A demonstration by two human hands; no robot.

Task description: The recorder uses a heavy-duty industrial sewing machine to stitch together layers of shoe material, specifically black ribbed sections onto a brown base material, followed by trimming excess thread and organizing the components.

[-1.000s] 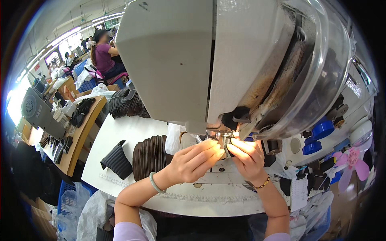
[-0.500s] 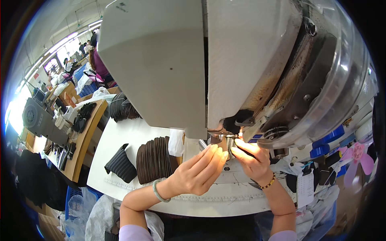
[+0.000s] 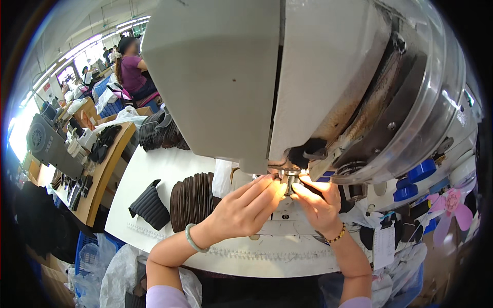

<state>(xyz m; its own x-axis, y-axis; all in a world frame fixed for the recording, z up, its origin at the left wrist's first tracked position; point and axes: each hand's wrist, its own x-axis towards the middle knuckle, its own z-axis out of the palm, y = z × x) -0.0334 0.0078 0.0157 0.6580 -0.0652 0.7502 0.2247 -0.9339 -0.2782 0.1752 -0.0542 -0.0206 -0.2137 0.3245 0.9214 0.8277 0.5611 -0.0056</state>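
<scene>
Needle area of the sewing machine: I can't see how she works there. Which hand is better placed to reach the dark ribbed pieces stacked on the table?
Left, probably. The left hand is at the needle area, as is the right hand, but the stack of dark ribbed pieces lies on its side.

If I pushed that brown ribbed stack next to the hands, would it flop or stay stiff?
The brown ribbed stack would probably flop: it looks like soft knitted cloth pieces, lying slightly curved. It seems light for its size, so it might slide on the smooth white table. The layers look loose, so they may spread apart.
</scene>
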